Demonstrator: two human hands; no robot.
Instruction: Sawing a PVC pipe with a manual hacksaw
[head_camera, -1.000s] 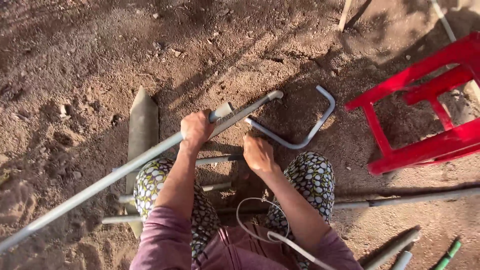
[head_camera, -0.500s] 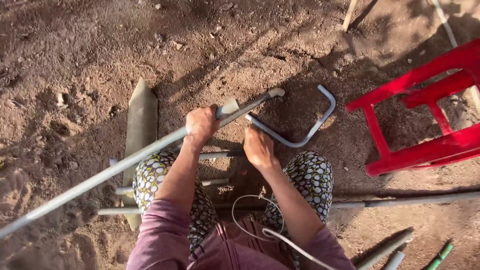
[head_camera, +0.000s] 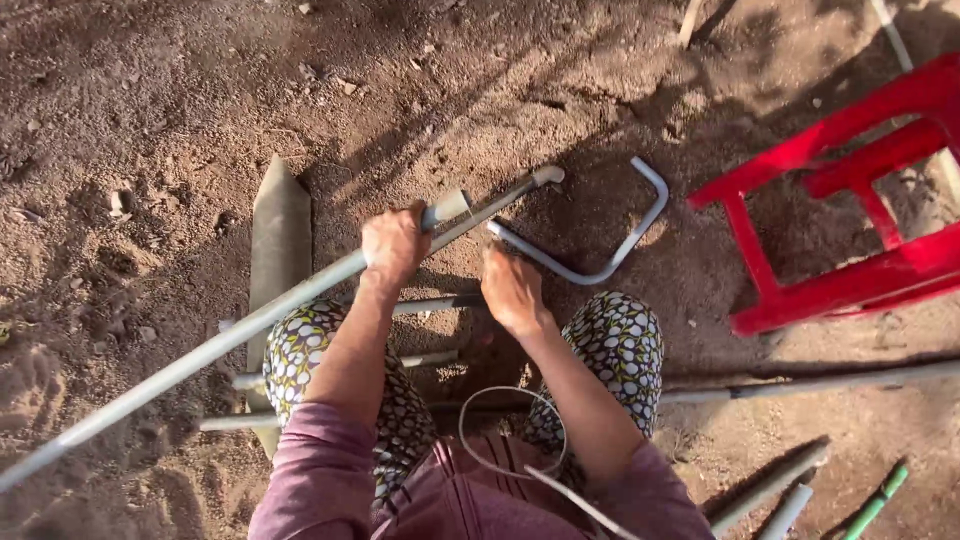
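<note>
long grey pipe (head_camera: 230, 340) gripped in left hand (head_camera: 395, 245); right hand (head_camera: 512, 290) clasps bent rod (head_camera: 600, 262).

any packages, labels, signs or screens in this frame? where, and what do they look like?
None in view: no package, label, sign or screen.
What shows instead is bare dirt ground, a red plastic stool at the right, grey metal rods, and the left hand gripping a long grey pipe while the right hand presses on a bent rod.
</note>
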